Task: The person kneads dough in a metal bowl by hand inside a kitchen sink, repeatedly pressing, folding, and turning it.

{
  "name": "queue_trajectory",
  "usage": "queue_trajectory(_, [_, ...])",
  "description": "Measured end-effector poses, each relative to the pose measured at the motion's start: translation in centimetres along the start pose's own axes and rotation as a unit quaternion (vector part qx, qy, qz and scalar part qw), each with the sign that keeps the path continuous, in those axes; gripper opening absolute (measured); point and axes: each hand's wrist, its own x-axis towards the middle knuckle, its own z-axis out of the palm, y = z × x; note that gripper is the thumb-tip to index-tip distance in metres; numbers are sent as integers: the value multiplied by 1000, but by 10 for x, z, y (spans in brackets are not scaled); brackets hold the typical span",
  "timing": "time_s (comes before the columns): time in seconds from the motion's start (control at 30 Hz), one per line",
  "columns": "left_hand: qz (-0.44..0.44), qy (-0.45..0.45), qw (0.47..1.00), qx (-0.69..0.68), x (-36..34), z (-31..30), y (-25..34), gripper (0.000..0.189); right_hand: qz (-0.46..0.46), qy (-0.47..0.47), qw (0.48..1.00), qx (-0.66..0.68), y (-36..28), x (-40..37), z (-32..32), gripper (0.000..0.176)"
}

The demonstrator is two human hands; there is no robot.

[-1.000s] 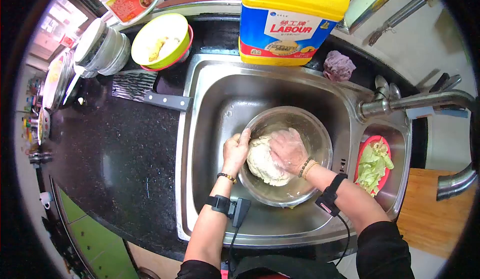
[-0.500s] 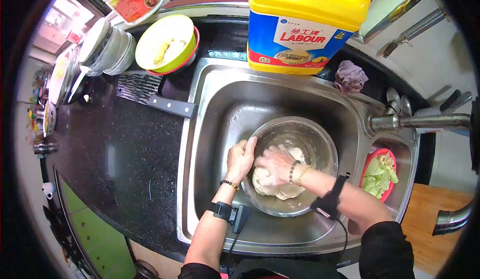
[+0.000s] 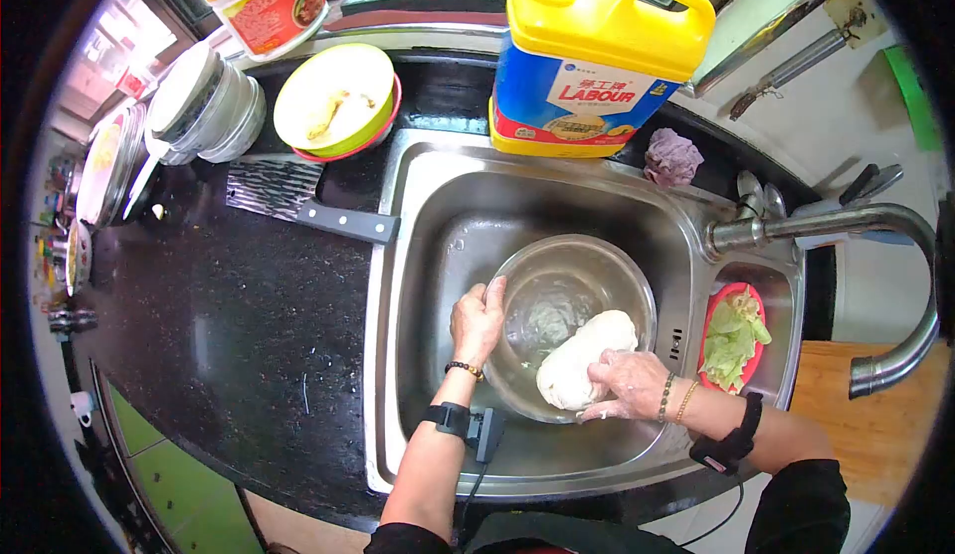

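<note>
A round metal bowl (image 3: 527,280) sits in the steel sink. My left hand (image 3: 476,323) grips its left rim, thumb pointing up along the edge. Inside the bowl lies a thick oblong of white dough (image 3: 589,353), slanting from lower left to upper right. My right hand (image 3: 635,385) holds the dough from its lower right side, thumb on top; some of the fingers are hidden beneath it. The bowl's exposed bottom looks shiny, with pale smears.
The sink (image 3: 428,455) surrounds the bowl, with a faucet (image 3: 875,218) at right. Lettuce fills a red basket (image 3: 707,327). A cleaver (image 3: 343,221) rests by the sink's left edge. Behind stand a yellow jug (image 3: 597,87), a yellow-green bowl (image 3: 360,75) and stacked dishes (image 3: 214,106).
My right hand has moved from on top of the dough to its lower right. The dough is now a longer roll at the bowl's right side. My left hand stays on the rim.
</note>
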Motion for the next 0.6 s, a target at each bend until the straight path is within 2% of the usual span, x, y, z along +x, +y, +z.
queue_trajectory(0.1, [18, 17, 1000, -13, -1, 1, -1, 50, 64, -47, 996, -35, -5, 4, 18, 36])
queue_trajectory(0.37, [-1, 4, 1000, -14, -6, -4, 3, 49, 99, -106, 986, -80, -6, 38, 55, 33])
queue_trajectory(0.53, [-1, 7, 1000, -12, -8, -8, 9, 49, 104, -102, 979, -140, -11, 58, 80, 13])
queue_trajectory(0.6, [0, 5, 1000, -16, -8, -7, 8, 48, 119, -109, 975, -150, -18, 67, 83, 12])
